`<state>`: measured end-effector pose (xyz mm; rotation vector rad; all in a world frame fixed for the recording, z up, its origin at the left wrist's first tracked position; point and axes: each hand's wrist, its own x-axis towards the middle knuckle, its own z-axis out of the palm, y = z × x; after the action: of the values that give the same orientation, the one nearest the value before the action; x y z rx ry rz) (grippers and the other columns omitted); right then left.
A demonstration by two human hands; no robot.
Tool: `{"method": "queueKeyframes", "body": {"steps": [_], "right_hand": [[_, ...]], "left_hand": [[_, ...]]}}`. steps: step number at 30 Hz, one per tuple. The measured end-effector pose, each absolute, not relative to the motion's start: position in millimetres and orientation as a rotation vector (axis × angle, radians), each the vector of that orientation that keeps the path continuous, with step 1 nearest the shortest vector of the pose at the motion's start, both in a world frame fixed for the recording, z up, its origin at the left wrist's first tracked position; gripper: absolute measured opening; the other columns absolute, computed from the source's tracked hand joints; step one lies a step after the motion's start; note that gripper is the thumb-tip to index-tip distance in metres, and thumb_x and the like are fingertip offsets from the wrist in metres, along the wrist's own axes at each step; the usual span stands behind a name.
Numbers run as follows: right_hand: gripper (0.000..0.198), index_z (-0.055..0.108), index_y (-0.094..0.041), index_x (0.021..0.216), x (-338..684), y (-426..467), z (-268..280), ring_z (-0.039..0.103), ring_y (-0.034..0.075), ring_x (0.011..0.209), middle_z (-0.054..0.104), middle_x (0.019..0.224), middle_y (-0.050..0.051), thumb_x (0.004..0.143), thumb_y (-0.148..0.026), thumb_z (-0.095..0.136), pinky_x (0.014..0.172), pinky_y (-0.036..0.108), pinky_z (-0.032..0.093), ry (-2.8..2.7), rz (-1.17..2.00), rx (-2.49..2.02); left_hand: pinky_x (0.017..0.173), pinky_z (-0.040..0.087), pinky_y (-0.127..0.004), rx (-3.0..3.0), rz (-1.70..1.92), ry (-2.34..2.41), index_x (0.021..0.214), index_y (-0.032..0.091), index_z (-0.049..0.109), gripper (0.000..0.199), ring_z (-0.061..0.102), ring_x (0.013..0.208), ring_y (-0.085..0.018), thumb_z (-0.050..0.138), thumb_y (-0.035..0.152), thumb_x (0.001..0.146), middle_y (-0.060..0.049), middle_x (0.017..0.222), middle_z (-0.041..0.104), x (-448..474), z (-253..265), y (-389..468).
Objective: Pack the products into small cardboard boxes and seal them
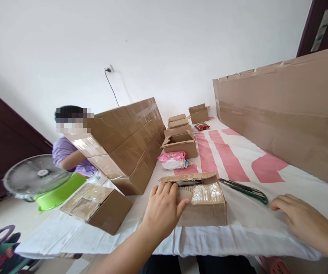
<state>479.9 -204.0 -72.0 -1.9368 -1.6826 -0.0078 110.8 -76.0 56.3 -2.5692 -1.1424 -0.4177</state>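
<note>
A small taped cardboard box [202, 215] sits at the table's front edge, its far flap raised along a narrow gap. My left hand [164, 205] grips its left part, fingers bent over the flap at the gap and thumb on the cardboard. Inside the gap, something dark shows that I cannot make out. A green utility knife [245, 190] lies right of the box with its blade out. My right hand [303, 219] rests on the cloth beyond the knife's handle, loosely curled, with a space between thumb and fingers and nothing visible in it.
Another taped box [111, 211] stands at left, near a large carton [135, 140]. Behind are a pink wipes pack [173, 160], an open box [183, 148], more boxes and a red packet [202, 126]. A tall cardboard panel [284, 114] borders the right. Someone in purple [67, 152] sits left.
</note>
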Motion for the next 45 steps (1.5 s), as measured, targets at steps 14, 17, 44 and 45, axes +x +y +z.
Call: {"method": "queueKeyframes", "body": {"steps": [14,17,44,45], "right_hand": [[0.025,0.061,-0.020,0.101,369,-140,29,0.063,0.020,0.086,0.069,0.093,0.007,0.097,-0.018,0.037,0.076,0.035,0.050,-2.015,0.071,-1.208],[0.022,0.065,-0.018,0.101,344,-122,42,0.062,0.021,0.092,0.071,0.096,0.008,0.096,-0.018,0.044,0.083,0.036,0.048,-2.163,0.063,-1.156],[0.010,0.064,-0.019,0.078,307,-72,90,0.059,0.015,0.075,0.065,0.083,0.001,0.086,-0.014,0.058,0.067,0.025,0.039,-1.938,0.052,-1.451],[0.010,0.063,-0.019,0.078,310,-71,96,0.059,0.015,0.074,0.064,0.082,0.001,0.085,-0.014,0.058,0.067,0.025,0.040,-1.884,0.021,-1.410]], "left_hand": [[0.059,0.047,-0.035,-2.738,-0.338,-0.913,0.081,0.020,0.055,0.007,0.060,0.068,-0.023,0.054,0.019,0.088,-0.004,0.074,0.064,84,49,-110],[0.061,0.050,-0.034,-2.698,-0.345,-1.019,0.103,0.017,0.058,0.023,0.063,0.069,-0.024,0.064,0.018,0.081,-0.003,0.075,0.066,87,45,-105],[0.063,0.054,-0.038,-2.575,0.233,-1.346,0.088,0.013,0.064,0.022,0.071,0.069,-0.029,0.043,0.006,0.088,-0.012,0.071,0.071,119,47,-109],[0.063,0.053,-0.037,-2.549,0.243,-1.387,0.089,0.013,0.064,0.023,0.071,0.071,-0.029,0.043,0.005,0.087,-0.013,0.073,0.072,118,48,-104]]}}
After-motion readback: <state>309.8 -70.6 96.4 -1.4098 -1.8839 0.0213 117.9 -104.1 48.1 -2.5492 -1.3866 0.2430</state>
